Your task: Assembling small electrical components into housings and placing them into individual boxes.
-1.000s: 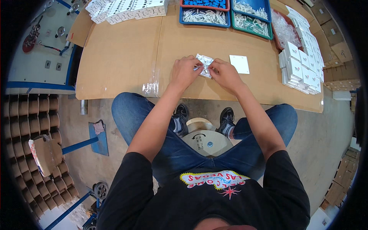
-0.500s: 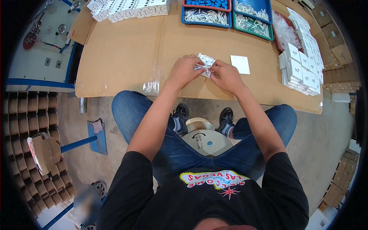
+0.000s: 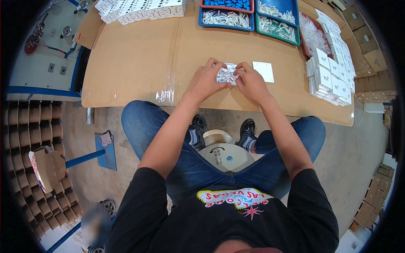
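Observation:
Between my hands lies a small open white square case (image 3: 227,75) with clear or silvery small parts inside, too small to name. My left hand (image 3: 205,79) grips its left side, fingers at the far edge and thumb along the near edge. Bent over the right side of the case is my right hand (image 3: 250,81), its fingertips pressed together at the parts; whether they pinch one is hidden. A flat white square plate (image 3: 263,71) with small holes near its corners rests just right of my right hand.
Cardboard covers the table (image 3: 130,63). Along the far side stand a blue tray (image 3: 226,28) of white pieces, a red tray (image 3: 205,6) of blue pieces and a green tray (image 3: 276,37). Stacked white boxes (image 3: 325,78) fill the right; patterned white boxes (image 3: 149,10) stand far left.
The white case has turned from tilted to nearly square with me. My left hand has shifted from working over it to gripping its left side; my right hand stays over the right side.

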The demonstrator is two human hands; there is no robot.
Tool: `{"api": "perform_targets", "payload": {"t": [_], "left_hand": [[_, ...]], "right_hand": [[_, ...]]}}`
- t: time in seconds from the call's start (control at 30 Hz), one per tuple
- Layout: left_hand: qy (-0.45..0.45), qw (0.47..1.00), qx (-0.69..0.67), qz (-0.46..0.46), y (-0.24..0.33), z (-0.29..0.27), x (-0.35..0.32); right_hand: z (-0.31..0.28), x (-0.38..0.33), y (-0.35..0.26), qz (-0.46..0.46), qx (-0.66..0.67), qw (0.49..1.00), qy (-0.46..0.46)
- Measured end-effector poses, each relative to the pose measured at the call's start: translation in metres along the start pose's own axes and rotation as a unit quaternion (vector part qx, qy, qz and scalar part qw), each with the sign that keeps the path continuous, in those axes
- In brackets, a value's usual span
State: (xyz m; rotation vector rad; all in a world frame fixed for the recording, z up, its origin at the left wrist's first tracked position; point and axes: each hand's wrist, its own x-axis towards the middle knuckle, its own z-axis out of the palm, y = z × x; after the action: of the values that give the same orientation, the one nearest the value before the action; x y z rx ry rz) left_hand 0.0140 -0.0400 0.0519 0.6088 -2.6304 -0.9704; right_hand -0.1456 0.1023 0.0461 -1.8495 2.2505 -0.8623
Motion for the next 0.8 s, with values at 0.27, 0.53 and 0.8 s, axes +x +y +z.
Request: {"api": "perform_targets", "payload": {"t": [0.27,0.53,0.8], "left_hand": [[0.096,0.991,0.083,0.030,-0.029,0.004,-0.007],[0.086,0.988,0.124,0.010,-0.026,0.004,-0.013],[0.063,0.989,0.132,-0.001,-0.020,0.003,-0.009]], "right_hand": [[-0.020,0.009,-0.001,0.028,0.060,0.997,0.028],[-0.036,0.062,0.042,0.041,0.083,0.993,0.076],[-0.047,0.232,0.127,-0.051,-0.101,0.976,0.184]]}}
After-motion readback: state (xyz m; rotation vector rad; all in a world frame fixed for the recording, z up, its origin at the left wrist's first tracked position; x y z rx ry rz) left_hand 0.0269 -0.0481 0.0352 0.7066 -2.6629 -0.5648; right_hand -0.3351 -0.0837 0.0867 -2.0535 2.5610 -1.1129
